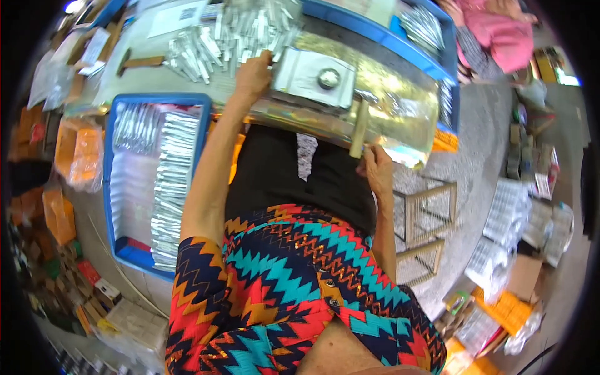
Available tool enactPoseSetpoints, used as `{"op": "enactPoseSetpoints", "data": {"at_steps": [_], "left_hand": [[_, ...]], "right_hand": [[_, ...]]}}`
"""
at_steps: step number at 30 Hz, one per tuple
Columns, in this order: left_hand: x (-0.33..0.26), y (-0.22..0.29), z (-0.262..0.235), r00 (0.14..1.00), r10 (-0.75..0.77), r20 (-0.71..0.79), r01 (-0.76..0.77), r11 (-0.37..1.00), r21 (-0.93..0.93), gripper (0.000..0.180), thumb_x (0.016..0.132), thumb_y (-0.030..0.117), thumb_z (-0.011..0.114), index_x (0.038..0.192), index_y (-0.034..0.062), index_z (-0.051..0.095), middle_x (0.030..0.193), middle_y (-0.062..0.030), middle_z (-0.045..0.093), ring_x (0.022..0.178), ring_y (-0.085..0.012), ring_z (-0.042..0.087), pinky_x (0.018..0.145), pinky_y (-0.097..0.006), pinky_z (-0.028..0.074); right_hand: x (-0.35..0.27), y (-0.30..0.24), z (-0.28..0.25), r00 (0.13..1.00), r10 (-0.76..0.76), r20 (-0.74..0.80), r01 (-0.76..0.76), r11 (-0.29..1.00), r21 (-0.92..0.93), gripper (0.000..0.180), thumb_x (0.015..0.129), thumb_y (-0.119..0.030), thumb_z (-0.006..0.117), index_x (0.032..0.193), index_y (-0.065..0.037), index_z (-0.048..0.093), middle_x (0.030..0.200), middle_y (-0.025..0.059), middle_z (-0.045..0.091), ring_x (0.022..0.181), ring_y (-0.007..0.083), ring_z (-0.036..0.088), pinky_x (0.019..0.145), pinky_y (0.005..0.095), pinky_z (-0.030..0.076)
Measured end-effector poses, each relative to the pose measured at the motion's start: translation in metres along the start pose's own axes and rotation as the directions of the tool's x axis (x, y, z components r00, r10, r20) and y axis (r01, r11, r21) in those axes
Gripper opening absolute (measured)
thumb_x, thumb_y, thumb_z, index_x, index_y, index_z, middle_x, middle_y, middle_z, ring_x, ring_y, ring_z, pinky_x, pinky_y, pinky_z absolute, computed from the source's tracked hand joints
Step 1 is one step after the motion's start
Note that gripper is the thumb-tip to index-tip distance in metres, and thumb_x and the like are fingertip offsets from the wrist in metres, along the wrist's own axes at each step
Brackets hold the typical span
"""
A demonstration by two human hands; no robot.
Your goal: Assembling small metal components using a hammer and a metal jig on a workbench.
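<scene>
At the near edge of the pile of thin silvery metal strips (pixel 250 31), my left hand (pixel 254 80) is closed, its fingertips against the strips. What it pinches, if anything, is hidden. My right hand (pixel 377 167) is held low, just off the bench's near edge, fingers curled in. Beside it is the end of a pale wooden handle (pixel 360 128) lying across the edge; I cannot make out anything in the fingers. Between my hands lies a white plate-like block (pixel 314 76) with a round shiny metal piece (pixel 329 78) on it.
A hammer (pixel 142 62) lies left on the bench. A blue crate (pixel 111 187) with rows of metal strips stands below it. Another blue tray (pixel 375 31) of strips lines the far side. Wooden-framed stools (pixel 431 209) stand at right. A person in pink (pixel 500 34) is beyond the bench.
</scene>
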State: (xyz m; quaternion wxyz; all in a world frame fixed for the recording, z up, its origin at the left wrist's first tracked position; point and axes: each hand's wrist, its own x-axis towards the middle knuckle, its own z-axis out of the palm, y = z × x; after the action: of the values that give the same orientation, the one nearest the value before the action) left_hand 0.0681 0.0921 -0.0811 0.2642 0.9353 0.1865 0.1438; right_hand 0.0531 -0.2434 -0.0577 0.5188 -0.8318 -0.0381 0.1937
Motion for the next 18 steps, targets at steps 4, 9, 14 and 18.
{"op": "enactPoseSetpoints", "data": {"at_steps": [4, 9, 14, 18], "left_hand": [[-0.012, 0.006, -0.027, 0.996, 0.047, 0.072, -0.05, 0.998, 0.045, 0.021, 0.071, 0.002, 0.044, 0.091, 0.0033, 0.05, 0.078, -0.0226, 0.058, 0.075, -0.0396, 0.055, 0.065, -0.048, 0.042], [-0.029, -0.002, -0.026, 0.988, 0.145, 0.059, -0.152, 0.979, 0.139, 0.02, 0.072, 0.005, 0.043, 0.089, 0.0021, 0.053, 0.081, -0.0233, 0.058, 0.077, -0.0399, 0.055, 0.068, -0.047, 0.042], [-0.037, 0.002, -0.029, 0.991, 0.051, 0.12, -0.073, 0.98, 0.186, 0.018, 0.071, 0.008, 0.044, 0.082, 0.0003, 0.056, 0.08, -0.0237, 0.058, 0.079, -0.0401, 0.055, 0.07, -0.046, 0.042], [-0.043, 0.003, -0.037, 0.991, -0.082, 0.107, 0.075, 0.995, 0.072, 0.021, 0.07, 0.013, 0.048, 0.083, -0.0002, 0.058, 0.081, -0.0221, 0.059, 0.079, -0.0387, 0.056, 0.07, -0.043, 0.043]], "right_hand": [[0.016, -0.012, -0.01, 1.0, 0.015, 0.017, -0.016, 0.998, 0.057, 0.018, 0.085, -0.014, 0.047, 0.08, 0.002, 0.054, 0.054, 0.0059, 0.053, 0.046, 0.0116, 0.053, 0.043, 0.0242, 0.042], [0.052, -0.002, -0.014, 0.966, -0.16, -0.202, 0.172, 0.984, 0.043, 0.015, 0.08, -0.007, 0.045, 0.081, 0.005, 0.054, 0.057, 0.0087, 0.055, 0.048, 0.0148, 0.056, 0.047, 0.0273, 0.044], [0.095, 0.022, -0.011, 0.898, -0.316, -0.306, 0.278, 0.947, -0.162, 0.011, 0.075, -0.007, 0.05, 0.081, 0.0, 0.056, 0.068, 0.0132, 0.057, 0.056, 0.0233, 0.058, 0.054, 0.0327, 0.045], [0.099, 0.008, -0.003, 0.839, -0.45, -0.307, 0.343, 0.874, -0.346, 0.007, 0.073, -0.008, 0.052, 0.078, -0.004, 0.055, 0.071, 0.0139, 0.056, 0.065, 0.0295, 0.056, 0.058, 0.0371, 0.044]]}}
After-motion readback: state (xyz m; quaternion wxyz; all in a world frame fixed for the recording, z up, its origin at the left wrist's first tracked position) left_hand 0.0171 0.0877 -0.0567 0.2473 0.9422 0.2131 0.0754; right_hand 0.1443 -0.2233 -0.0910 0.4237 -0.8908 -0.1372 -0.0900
